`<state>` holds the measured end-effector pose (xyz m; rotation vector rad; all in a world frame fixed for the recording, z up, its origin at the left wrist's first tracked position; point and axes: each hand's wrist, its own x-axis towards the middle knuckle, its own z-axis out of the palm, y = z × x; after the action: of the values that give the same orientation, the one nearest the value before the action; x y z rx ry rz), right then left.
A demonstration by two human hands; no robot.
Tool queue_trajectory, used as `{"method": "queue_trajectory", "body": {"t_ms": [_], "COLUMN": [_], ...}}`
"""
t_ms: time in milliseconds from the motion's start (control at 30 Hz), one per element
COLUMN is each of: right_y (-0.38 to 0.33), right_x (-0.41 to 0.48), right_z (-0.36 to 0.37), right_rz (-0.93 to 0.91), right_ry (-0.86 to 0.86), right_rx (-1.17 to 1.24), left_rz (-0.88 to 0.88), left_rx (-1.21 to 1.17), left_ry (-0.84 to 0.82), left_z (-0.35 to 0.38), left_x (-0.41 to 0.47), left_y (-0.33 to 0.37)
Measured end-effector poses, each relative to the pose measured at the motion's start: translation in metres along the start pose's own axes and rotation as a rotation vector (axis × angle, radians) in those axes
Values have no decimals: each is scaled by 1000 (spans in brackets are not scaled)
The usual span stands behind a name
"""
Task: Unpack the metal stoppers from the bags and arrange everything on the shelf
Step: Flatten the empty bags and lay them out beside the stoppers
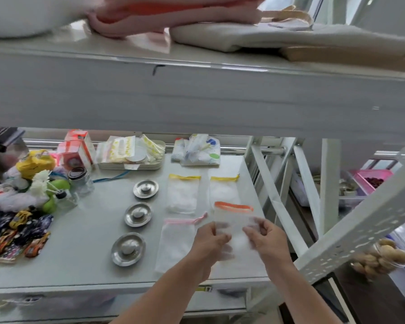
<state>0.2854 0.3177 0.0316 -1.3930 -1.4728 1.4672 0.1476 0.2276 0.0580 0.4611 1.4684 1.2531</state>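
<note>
Three round metal stoppers lie in a column on the grey shelf [84, 232]: a far stopper [146, 188], a middle stopper [138, 214] and a near stopper [128, 249]. To their right lie flat mesh bags: two with yellow tops [183, 192] [223, 188] and one with a pink top [177, 242]. My left hand [211, 244] and my right hand [265, 239] both pinch a mesh bag with an orange top [233, 220], held just above the shelf's right front area. A pale round shape shows through this bag's mesh.
Toy cars [17, 239], plush toys [33, 181] and a small glass jar [81, 181] crowd the shelf's left side. A tray of packets [131, 155] and wrapped items [200, 149] stand at the back. An upper shelf [197, 94] overhangs. Shelf posts [351, 232] rise at the right.
</note>
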Motion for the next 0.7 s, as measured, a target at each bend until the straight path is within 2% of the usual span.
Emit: {"method": "queue_trajectory", "body": {"t_ms": [133, 300, 567, 633, 700], "right_y": [31, 39, 37, 39, 44], "right_x": [21, 15, 18, 15, 10], "right_z": [-3, -5, -6, -9, -14], "right_rz": [139, 64, -61, -160, -388], "right_ry": [44, 75, 54, 88, 101], "right_rx": [-279, -483, -692, -783, -829], "left_rz": [-80, 31, 200, 333, 514], "left_rx": [210, 521, 767, 984, 1181], "left_ry": [193, 319, 388, 455, 487], "left_z": [3, 4, 1, -13, -38], "left_x": [25, 33, 35, 24, 14], "left_y": [-35, -46, -42, -43, -51]}}
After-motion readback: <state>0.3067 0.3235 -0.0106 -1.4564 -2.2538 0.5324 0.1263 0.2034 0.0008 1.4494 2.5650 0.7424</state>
